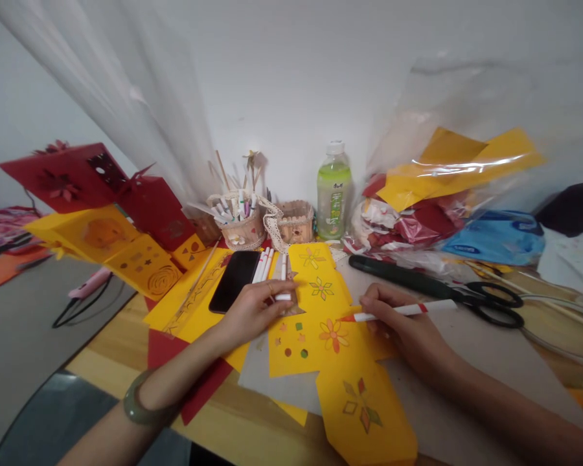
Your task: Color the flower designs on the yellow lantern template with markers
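My right hand point(393, 317) grips a white marker point(434, 307) with a red band. The marker's orange tip meets a petal of the flower drawn on the yellow cut-out paper point(340, 388). Several petals there are orange. Above and below it, the same paper bears other flower outlines, and small coloured shapes line its left part. Near the paper's upper left edge, my left hand point(252, 310) has its thumb and fingers closed around a small white piece point(282, 296) that looks like a marker cap. A white marker stands out just beyond those fingers.
A black phone point(236, 281) lies beside several white markers point(263, 264). Behind are a pen basket point(243, 230), a green drink bottle point(334, 194) and a plastic bag of paper point(418, 194). Black-handled scissors point(490, 304) lie right; red and yellow paper boxes point(97, 226) stand left.
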Motion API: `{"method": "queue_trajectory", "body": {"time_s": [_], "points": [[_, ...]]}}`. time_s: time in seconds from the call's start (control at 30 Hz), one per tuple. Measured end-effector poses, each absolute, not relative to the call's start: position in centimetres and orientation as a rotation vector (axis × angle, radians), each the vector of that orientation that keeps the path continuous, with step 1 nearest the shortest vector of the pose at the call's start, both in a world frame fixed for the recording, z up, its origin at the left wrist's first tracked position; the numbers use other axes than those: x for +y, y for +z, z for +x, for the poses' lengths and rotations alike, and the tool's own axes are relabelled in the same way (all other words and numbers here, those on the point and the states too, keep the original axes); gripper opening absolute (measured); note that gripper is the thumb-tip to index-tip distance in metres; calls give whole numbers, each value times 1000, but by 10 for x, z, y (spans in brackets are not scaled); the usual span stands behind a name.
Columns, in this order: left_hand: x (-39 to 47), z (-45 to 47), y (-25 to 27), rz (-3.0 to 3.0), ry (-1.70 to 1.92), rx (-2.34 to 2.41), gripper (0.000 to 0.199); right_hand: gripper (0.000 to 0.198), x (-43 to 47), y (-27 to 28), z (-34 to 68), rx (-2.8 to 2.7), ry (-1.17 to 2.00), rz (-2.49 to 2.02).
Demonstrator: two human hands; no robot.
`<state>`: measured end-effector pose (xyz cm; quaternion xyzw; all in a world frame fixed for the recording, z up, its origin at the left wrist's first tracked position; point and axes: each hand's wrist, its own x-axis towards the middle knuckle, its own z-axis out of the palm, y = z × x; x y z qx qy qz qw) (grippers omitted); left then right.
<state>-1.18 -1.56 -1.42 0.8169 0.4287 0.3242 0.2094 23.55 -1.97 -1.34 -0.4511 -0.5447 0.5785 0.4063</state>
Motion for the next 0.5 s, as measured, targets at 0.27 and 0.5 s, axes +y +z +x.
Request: {"method": "queue_trajectory", "body": {"time_s": [0.27, 0.5], "points": [[-20, -6, -9, 2363, 870, 1134, 19, 32, -16, -19, 235, -1380, 1443, -1098], [-25, -1, -14, 2363, 988, 1117, 24, 33, -16, -13, 232, -1389, 1466, -1057]]}}
